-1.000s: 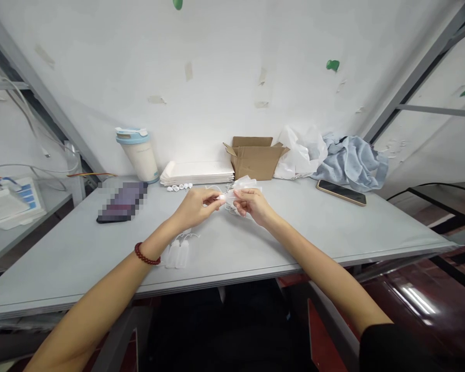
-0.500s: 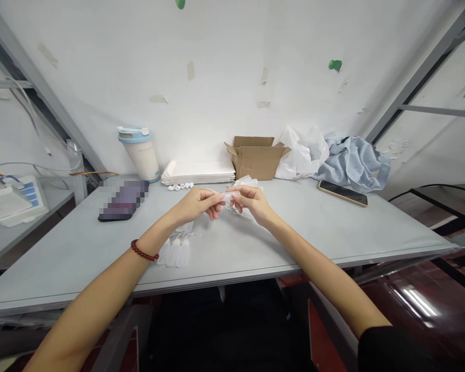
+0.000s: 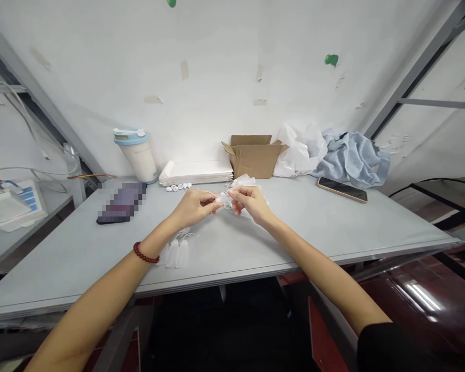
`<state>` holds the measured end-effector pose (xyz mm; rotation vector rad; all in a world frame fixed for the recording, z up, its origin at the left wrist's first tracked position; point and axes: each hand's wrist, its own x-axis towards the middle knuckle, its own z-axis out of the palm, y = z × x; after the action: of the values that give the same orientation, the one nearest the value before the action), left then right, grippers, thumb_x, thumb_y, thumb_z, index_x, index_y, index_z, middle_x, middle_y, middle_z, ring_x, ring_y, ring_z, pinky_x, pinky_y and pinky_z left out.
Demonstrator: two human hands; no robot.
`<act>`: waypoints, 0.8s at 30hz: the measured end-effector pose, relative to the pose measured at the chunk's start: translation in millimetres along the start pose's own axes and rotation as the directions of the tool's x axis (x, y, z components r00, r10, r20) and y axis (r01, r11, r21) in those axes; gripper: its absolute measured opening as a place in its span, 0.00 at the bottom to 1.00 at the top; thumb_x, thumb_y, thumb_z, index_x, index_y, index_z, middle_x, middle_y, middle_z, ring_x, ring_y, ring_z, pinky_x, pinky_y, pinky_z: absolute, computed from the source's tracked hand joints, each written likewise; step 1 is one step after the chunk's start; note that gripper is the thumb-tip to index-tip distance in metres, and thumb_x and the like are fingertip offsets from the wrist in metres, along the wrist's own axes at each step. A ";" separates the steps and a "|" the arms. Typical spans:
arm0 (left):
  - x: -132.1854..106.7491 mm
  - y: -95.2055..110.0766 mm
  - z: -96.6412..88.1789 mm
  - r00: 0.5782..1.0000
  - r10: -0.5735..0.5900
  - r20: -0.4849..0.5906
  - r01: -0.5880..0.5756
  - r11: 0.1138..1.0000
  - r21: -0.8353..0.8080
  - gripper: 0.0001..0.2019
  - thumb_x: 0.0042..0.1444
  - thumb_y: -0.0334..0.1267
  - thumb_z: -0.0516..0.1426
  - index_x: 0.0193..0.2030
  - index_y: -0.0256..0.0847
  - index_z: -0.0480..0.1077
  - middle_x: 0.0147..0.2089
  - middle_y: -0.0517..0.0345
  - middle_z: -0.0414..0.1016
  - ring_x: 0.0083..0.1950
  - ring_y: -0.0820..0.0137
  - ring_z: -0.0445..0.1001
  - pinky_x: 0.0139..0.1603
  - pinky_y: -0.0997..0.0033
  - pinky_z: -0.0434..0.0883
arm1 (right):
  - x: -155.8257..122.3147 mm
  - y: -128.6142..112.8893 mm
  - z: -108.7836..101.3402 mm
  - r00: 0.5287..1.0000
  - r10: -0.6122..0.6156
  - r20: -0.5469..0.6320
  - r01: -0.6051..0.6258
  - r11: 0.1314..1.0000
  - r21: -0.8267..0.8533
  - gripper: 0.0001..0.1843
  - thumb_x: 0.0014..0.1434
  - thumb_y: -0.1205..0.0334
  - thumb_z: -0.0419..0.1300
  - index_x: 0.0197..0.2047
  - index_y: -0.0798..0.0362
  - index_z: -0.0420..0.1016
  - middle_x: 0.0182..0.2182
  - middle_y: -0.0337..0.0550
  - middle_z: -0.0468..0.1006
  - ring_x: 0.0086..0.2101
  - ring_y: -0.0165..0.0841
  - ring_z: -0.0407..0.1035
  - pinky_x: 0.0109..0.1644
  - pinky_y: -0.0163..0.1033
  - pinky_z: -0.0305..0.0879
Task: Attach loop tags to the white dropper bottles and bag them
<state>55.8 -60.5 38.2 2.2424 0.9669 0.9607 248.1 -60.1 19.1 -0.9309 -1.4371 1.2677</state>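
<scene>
Between my hands, above the middle of the table, is a small translucent white plastic tag (image 3: 223, 198). My left hand (image 3: 194, 208) pinches its left end with thumb and fingers. On the other end, the thumb and forefinger of my right hand (image 3: 252, 203) are closed. Several similar tags with white string loops (image 3: 177, 253) lie side by side near my left wrist, partly behind the forearm. Behind my right hand lies a pile of clear-white tags and strings (image 3: 245, 181), mostly covered by the hand.
Along the wall stand a tumbler (image 3: 136, 156), a stack of white envelopes (image 3: 197, 171), an opened cardboard box (image 3: 253, 159), a white plastic bag (image 3: 300, 152) and a blue cloth (image 3: 354, 159). Small white rolled pieces (image 3: 179, 187) lie before the stack. Phones (image 3: 341, 190) (image 3: 122, 202) flank the work area.
The tag has turned from nearly level to slanting between my fingers, and its surface shows more. My right fingertips have shifted on it. The camera view has moved slightly.
</scene>
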 end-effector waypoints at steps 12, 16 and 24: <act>3.5 3.2 -10.7 0.953 -0.228 0.199 0.273 0.932 -0.239 0.21 0.57 0.54 0.58 0.26 0.36 0.73 0.23 0.57 0.73 0.24 0.73 0.71 0.28 0.73 0.72 | 2.7 5.9 -2.4 0.986 -0.155 0.067 0.158 0.986 -0.046 0.24 0.49 0.44 0.66 0.41 0.53 0.75 0.26 0.39 0.75 0.29 0.31 0.70 0.29 0.35 0.66; 2.7 0.5 -9.5 0.941 -0.261 0.215 0.313 0.912 -0.265 0.22 0.56 0.56 0.58 0.26 0.36 0.73 0.21 0.58 0.71 0.22 0.74 0.69 0.26 0.74 0.70 | -0.5 3.8 -2.0 0.983 -0.162 0.083 0.175 0.967 -0.187 0.20 0.54 0.46 0.62 0.40 0.56 0.75 0.23 0.37 0.71 0.24 0.27 0.64 0.30 0.35 0.63; 0.1 3.9 -4.0 0.988 -0.090 0.124 0.098 0.994 -0.058 0.23 0.62 0.49 0.53 0.21 0.37 0.70 0.22 0.57 0.71 0.24 0.74 0.66 0.26 0.75 0.62 | 2.4 5.9 -6.0 0.981 -0.144 0.127 0.172 0.953 -0.250 0.27 0.60 0.38 0.53 0.22 0.52 0.61 0.16 0.34 0.63 0.19 0.25 0.58 0.26 0.34 0.56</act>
<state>54.4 -62.1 43.4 2.1549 0.9642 0.7935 253.0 -55.3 13.7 -0.9081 -1.7586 1.0395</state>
